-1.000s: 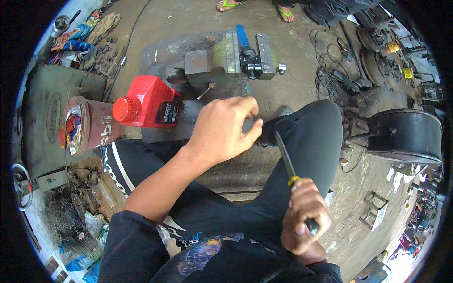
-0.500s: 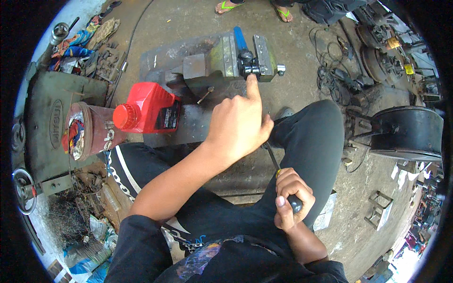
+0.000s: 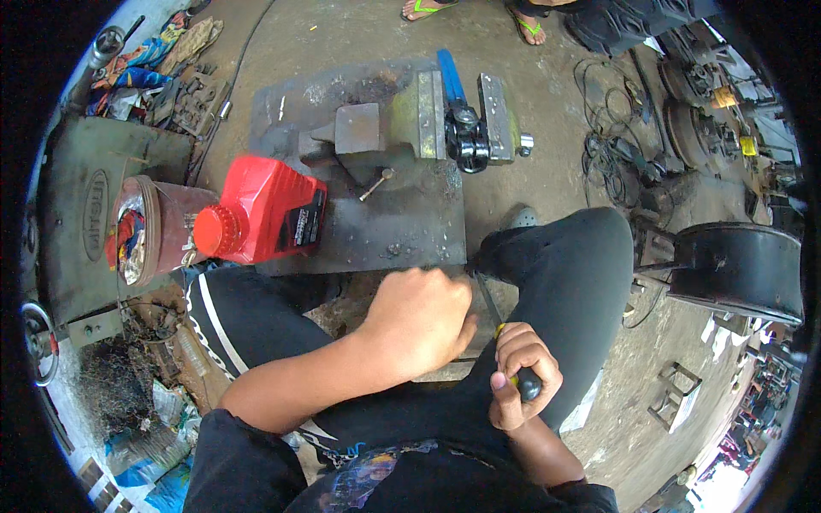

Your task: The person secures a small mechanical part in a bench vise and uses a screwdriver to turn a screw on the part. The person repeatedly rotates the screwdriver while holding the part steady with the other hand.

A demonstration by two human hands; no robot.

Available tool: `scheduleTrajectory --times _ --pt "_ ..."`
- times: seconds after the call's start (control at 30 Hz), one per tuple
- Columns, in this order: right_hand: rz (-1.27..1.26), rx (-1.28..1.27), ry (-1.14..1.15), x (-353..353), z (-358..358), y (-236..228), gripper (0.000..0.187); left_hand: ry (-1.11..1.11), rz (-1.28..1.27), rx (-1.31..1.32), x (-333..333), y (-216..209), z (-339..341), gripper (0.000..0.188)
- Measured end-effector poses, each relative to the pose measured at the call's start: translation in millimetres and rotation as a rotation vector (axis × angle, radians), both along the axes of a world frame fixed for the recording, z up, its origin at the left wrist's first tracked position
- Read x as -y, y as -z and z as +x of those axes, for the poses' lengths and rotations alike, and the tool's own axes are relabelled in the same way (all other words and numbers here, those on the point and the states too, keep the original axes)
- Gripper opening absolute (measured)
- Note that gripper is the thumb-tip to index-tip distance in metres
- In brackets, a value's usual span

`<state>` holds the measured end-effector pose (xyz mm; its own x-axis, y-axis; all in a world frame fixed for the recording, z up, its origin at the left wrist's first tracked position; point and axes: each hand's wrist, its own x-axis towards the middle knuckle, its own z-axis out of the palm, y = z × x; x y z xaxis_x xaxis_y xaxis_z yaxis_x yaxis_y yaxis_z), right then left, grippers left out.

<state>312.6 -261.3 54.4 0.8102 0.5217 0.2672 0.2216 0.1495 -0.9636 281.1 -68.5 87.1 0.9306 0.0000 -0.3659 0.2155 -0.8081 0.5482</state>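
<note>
My right hand [image 3: 523,376] is wrapped round the black and yellow handle [image 3: 528,385] of a screwdriver, its dark shaft [image 3: 490,299] slanting up and left over my thigh. My left hand [image 3: 415,325] hovers just left of that shaft, back upward; its fingers curl under, largely out of sight, with the thumb along the right side. Beyond both hands, a bench vise [image 3: 428,120] sits on a metal plate. Between its jaws lies a black metal part [image 3: 467,141] with a blue handle [image 3: 451,77] reaching away from me. Neither hand touches it.
On the plate [image 3: 402,231] lie a small bolt-like rod [image 3: 378,184] and a red jug [image 3: 265,209]. Left of it stands a bucket [image 3: 167,227] of rags. Cables [image 3: 611,128] and a black drum [image 3: 740,265] are at the right. Another person's sandalled foot [image 3: 530,30] is at the far edge.
My left hand has drawn back toward me from the black part, its stretched index finger now folded in. My right hand keeps hold of the screwdriver, shifted slightly.
</note>
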Motion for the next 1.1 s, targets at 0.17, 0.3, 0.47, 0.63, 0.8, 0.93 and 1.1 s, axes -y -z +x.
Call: scheduleTrajectory --times 0.17,0.3,0.47,0.63,0.8,0.93,1.1 --pt "-0.191 -0.091 0.079 -11 3 7 0.027 0.071 -0.053 -0.101 1 9 3 0.029" --pt "-0.487 -0.236 -0.005 -18 3 13 0.028 0.019 -0.112 -0.052 -6 14 9 0.026" --pt "-0.713 -0.287 -0.284 -21 3 23 0.034 -0.035 -0.105 0.044 -14 10 16 0.023" --pt "-0.935 -0.216 -0.514 -19 1 29 0.043 -0.014 -0.095 0.017 -17 8 20 0.023" --pt "-1.054 -0.211 -0.614 -18 2 28 0.042 -0.046 -0.128 -0.004 -18 11 21 0.027" --pt "-1.069 -0.212 -0.668 -19 4 25 0.039 -0.062 -0.146 0.028 -19 12 20 0.026" --pt "-1.118 -0.152 -0.684 -20 4 23 0.040 -0.073 -0.146 0.050 -20 14 19 0.025"
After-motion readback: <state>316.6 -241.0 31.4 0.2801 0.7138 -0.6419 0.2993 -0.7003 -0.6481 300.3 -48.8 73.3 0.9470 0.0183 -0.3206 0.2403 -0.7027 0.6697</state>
